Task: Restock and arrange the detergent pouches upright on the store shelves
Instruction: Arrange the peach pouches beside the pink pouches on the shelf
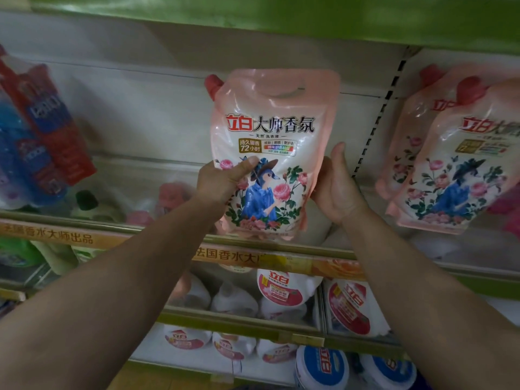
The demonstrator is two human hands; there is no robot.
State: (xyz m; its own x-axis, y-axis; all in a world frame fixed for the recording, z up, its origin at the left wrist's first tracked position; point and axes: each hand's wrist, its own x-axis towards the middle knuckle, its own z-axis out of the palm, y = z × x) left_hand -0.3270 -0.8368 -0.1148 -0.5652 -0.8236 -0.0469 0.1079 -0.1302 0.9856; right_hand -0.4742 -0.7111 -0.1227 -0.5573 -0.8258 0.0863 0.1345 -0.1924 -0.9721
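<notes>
Two pink pouches (450, 153) lean tilted at the shelf's (253, 243) right end, red and blue packs (42, 130) at its left. Between them, the held pink pouch (270, 153) stands upright at the front edge, spout up-left, open shelf either side. Left hand (222, 181) grips its lower left edge; right hand (334, 187) cups its right side.

Two bare forearms are reaching up from the lower corners of the view toward the pink detergent pouch (274, 153). No sleeves, watch, rings or gloves are showing on either one. The left hand (225, 180) and right hand (336, 190) are showing short, unpainted nails, with the wrists uncovered just below the pouch.
</notes>
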